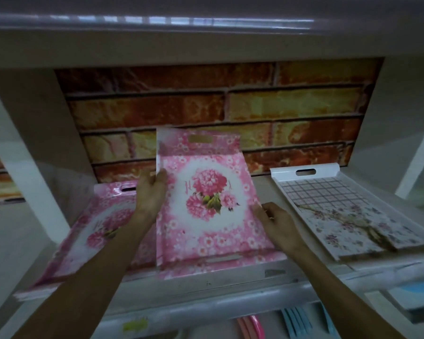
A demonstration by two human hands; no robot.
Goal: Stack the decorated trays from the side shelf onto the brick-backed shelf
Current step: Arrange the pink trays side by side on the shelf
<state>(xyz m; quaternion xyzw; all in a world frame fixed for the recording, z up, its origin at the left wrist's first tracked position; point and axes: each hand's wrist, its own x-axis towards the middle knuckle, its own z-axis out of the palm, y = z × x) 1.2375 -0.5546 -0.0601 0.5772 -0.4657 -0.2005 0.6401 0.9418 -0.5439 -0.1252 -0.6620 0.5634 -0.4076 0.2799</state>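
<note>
A pink flowered tray [206, 204] in clear wrap stands tilted at the middle of the brick-backed shelf [218, 282], its far end raised toward the brick wall [206, 99]. My left hand [150, 192] grips its left edge and my right hand [277, 222] holds its right edge. Its near end rests on another pink tray [267, 259] lying beneath. A further pink flowered tray [96, 228] lies slanted at the left, partly hidden by my left forearm.
A white tray [340, 211] with a checked and floral print lies flat on the right of the shelf. Pink and blue plastic items [291, 324] hang below the shelf's front edge. A white upright [32, 148] bounds the left side.
</note>
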